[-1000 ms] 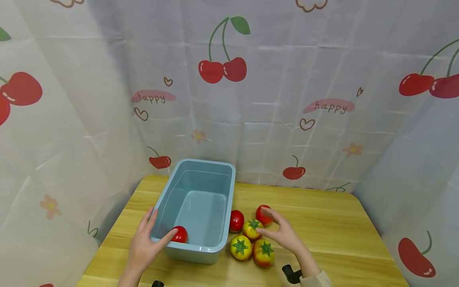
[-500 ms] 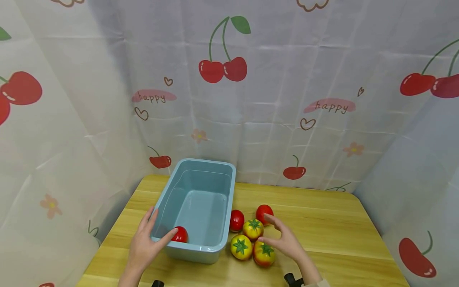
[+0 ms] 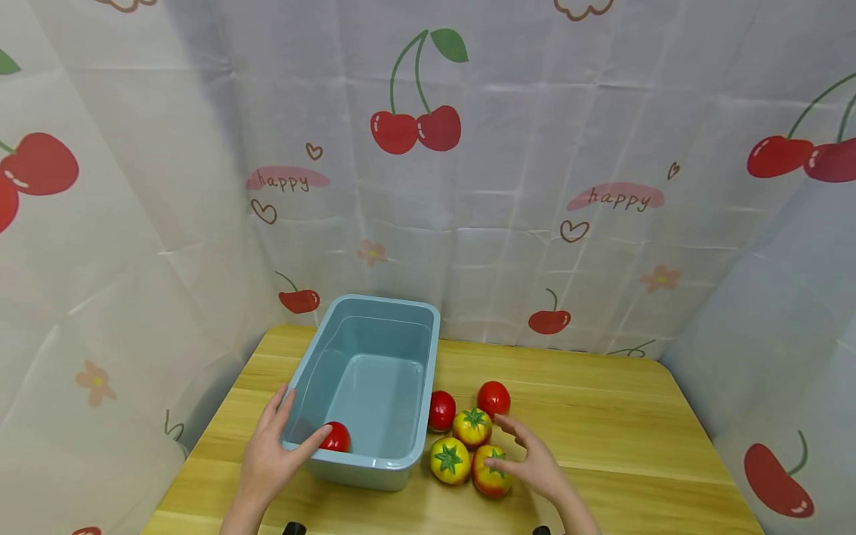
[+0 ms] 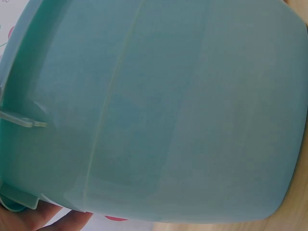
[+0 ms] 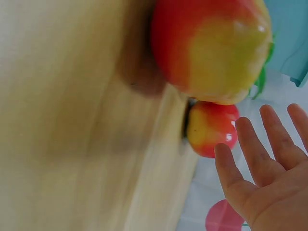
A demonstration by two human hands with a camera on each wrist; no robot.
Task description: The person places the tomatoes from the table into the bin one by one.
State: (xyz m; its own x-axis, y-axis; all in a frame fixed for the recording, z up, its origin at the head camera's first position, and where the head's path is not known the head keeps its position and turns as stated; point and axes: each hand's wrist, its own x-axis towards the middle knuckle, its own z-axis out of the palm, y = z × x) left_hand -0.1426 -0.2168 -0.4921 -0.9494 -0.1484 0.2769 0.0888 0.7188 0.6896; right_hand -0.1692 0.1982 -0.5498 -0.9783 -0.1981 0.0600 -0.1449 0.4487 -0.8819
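A blue-grey plastic bin (image 3: 374,386) stands on the table, with one red tomato (image 3: 337,438) in its near left corner. My left hand (image 3: 270,449) rests on that corner, fingers straight along the left rim and thumb across the near rim. Right of the bin, several tomatoes lie grouped. The nearest, a yellow-red tomato (image 3: 491,483) with green leaves, sits just under my right thumb. My right hand (image 3: 535,464) hovers beside it, fingers apart and nothing held; the right wrist view shows them spread near a smaller tomato (image 5: 211,129).
Two yellow tomatoes with leaves, one front (image 3: 449,461) and one behind (image 3: 472,428), adjoin the nearest one. A red tomato (image 3: 441,411) lies against the bin's right side, another red tomato (image 3: 493,399) farther back. White cherry-print curtains (image 3: 501,186) enclose the wooden table (image 3: 602,416).
My right hand has drawn back toward me and slightly right, from over the back red tomato to beside the nearest yellow-red one. The left hand and bin have not moved.
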